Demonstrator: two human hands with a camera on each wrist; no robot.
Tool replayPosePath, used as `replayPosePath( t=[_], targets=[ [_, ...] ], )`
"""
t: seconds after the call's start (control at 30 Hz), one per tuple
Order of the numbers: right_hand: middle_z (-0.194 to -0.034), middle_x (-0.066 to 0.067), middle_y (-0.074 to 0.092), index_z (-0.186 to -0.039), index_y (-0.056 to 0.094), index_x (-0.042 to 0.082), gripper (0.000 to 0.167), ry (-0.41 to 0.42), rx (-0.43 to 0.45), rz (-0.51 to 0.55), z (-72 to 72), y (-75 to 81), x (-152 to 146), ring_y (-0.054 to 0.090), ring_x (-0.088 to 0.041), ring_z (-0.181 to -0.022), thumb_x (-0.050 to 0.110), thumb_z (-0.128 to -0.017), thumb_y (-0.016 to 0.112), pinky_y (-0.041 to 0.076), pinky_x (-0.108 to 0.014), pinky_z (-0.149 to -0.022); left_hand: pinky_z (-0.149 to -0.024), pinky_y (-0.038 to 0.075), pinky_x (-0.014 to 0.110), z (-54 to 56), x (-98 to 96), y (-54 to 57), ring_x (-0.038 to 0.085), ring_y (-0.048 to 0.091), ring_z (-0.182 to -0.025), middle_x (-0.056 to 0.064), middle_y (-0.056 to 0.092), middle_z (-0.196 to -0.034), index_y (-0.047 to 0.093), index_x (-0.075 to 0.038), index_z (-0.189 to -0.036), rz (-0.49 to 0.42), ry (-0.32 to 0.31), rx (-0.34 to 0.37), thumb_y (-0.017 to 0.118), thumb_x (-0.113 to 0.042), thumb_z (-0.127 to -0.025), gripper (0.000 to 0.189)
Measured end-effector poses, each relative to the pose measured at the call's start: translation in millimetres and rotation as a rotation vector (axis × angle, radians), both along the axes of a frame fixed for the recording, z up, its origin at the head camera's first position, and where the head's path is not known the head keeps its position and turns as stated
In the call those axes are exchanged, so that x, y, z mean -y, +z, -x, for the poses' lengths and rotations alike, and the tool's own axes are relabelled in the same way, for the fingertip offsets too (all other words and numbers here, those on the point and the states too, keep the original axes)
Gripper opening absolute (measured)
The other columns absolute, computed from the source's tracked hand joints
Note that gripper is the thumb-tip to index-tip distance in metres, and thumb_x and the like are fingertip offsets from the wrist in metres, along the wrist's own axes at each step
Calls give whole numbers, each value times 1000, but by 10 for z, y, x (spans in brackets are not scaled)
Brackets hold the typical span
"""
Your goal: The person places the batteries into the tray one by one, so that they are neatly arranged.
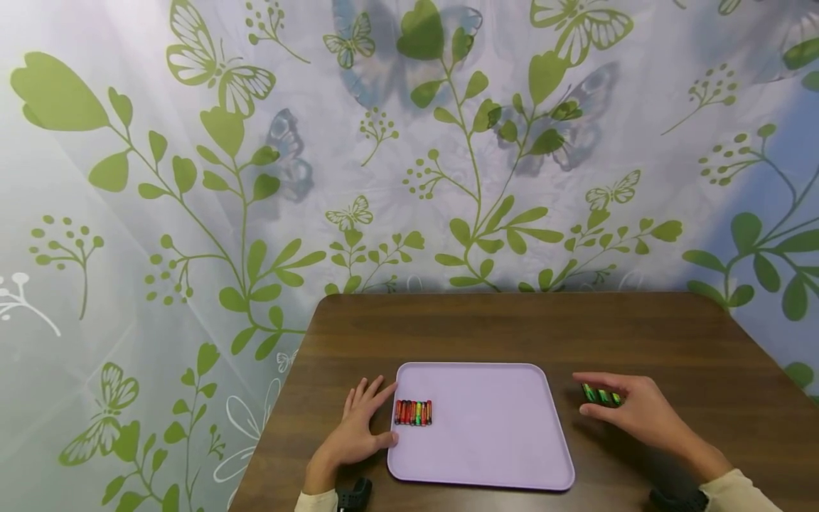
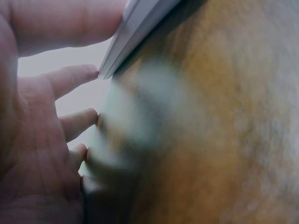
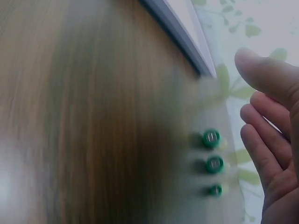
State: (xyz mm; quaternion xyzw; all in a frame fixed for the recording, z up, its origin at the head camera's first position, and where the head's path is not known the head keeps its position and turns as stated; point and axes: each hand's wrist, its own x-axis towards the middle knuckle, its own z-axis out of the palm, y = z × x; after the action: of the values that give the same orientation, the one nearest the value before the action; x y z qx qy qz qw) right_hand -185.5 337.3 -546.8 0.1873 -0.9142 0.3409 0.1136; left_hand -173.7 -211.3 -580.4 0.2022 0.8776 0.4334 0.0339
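A lilac tray (image 1: 486, 427) lies on the table, a row of several red, dark and green batteries (image 1: 413, 412) side by side at its left edge. My left hand (image 1: 358, 427) spreads its fingers there; thumb and index finger touch the tray's rim (image 2: 133, 32). Right of the tray, three green batteries (image 1: 603, 396) lie apart from one another on the wood. Over them hovers my right hand (image 1: 643, 405), thumb and index finger parted around their near and far sides. In the right wrist view a gap separates the fingers from the green batteries (image 3: 215, 164).
The brown wooden table (image 1: 512, 327) reaches back to a curtain (image 1: 384, 178) printed with green leaves and butterflies. Dark wrist straps (image 1: 358, 494) sit on both wrists, at the light sleeves.
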Motion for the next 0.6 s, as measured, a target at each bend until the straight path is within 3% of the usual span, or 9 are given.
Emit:
replayPosePath(
  t=[0.23, 0.43, 0.6],
  targets=[
    [-118, -6, 84, -126, 83, 21, 51, -57, -25, -25, -58, 54, -258, 72, 7, -107, 30, -79, 100, 47, 1, -84, -123, -13, 83, 38, 29, -134, 66, 2, -162, 29, 29, -176, 50, -29, -165, -7, -1, -25, 84, -45, -85, 88],
    [-119, -7, 84, -125, 83, 21, 50, -94, -35, -53, -63, 75, -442, 69, 12, -106, 30, -78, 101, 43, 4, -83, -127, -11, 78, 19, -2, -58, 60, 5, -165, 25, 30, -178, 51, -28, -165, 41, 33, 11, 84, -41, -85, 88],
    [-119, -8, 84, -125, 83, 22, 53, -103, -45, -98, -27, 43, -535, 64, 16, -107, 34, -77, 101, 42, 3, -80, -125, -12, 82, 32, 11, -67, 63, 3, -164, 27, 29, -177, 50, -27, -166, 28, 11, 0, 84, -42, -86, 88]
  ],
)
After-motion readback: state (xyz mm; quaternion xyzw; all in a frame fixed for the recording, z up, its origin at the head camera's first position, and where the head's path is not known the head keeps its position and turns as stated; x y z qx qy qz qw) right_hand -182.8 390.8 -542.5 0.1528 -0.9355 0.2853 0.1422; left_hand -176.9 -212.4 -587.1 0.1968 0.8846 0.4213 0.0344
